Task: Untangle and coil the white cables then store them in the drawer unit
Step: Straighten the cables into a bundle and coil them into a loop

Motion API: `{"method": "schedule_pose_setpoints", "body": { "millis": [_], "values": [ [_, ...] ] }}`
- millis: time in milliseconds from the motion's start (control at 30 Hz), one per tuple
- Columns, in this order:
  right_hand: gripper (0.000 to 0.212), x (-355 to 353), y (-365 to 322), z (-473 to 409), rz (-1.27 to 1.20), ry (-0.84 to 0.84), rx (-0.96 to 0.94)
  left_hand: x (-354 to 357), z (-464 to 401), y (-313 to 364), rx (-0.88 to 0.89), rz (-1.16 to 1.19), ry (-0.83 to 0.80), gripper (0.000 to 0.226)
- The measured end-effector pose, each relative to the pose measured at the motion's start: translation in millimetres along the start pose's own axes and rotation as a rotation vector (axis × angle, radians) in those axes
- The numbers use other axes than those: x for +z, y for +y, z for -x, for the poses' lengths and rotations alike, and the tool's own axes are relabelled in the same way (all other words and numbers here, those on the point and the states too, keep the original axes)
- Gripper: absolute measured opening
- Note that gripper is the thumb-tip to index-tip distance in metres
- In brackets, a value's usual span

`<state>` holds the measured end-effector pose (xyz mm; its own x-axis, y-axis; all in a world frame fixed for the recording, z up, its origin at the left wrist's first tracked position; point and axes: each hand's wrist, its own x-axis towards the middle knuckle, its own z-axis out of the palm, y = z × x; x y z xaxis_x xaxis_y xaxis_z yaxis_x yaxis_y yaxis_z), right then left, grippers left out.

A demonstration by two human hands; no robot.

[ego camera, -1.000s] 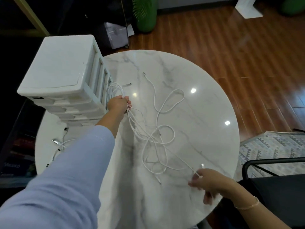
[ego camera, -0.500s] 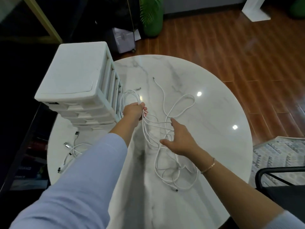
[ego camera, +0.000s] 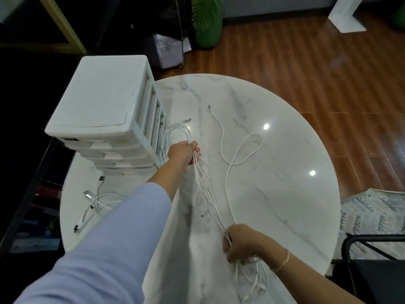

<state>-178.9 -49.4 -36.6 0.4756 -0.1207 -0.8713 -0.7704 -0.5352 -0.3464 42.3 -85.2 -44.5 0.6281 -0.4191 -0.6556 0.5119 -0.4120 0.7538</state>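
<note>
- The white cables [ego camera: 210, 198] are thin, glossy cords, several strands drawn taut in a bundle over the round marble table [ego camera: 285, 194]
- The left hand [ego camera: 183, 153], toward 11 o'clock, clenches the bundle's upper end, where loops arch beside the white drawer unit [ego camera: 103, 110]
- The right hand [ego camera: 243, 243], at 5 o'clock, grips the lower end, slack loops hanging beneath it
- One strand curls loose toward 1 o'clock, its plug flat on the marble
- A second cable heap [ego camera: 94, 202] lies at 9 o'clock

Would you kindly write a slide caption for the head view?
Left hand and right hand stretch white cables taut over a marble table beside the drawer unit.
</note>
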Motion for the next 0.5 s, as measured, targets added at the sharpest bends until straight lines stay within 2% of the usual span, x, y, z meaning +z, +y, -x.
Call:
{"method": "schedule_pose_setpoints", "body": {
  "millis": [133, 200, 267, 367, 433, 500],
  "values": [
    [0.049, 10, 14, 18, -0.253, -0.392, 0.007, -1, -1, 6, 0.016, -0.009, 0.012, 0.031],
    [0.057, 9, 17, 24, -0.373, -0.504, 0.033, -1, 0, 6, 0.015, -0.02, 0.006, 0.031],
    [0.067, 4, 17, 27, -0.408, -0.523, 0.052, 0, 2, 5, 0.011, -0.026, 0.008, 0.03],
    [0.073, -16, 13, 33, -0.44, -0.294, 0.068, 2, 6, 2, 0.018, -0.035, -0.025, 0.025],
    [0.098, -36, 3, 43, -0.204, -0.104, 0.088, 1, 9, 0, 0.005, -0.027, -0.056, 0.023],
    [0.107, -54, -10, 51, 0.131, 0.13, 0.073, 1, 10, -1, -0.013, -0.029, -0.073, 0.021]
  ]
}}
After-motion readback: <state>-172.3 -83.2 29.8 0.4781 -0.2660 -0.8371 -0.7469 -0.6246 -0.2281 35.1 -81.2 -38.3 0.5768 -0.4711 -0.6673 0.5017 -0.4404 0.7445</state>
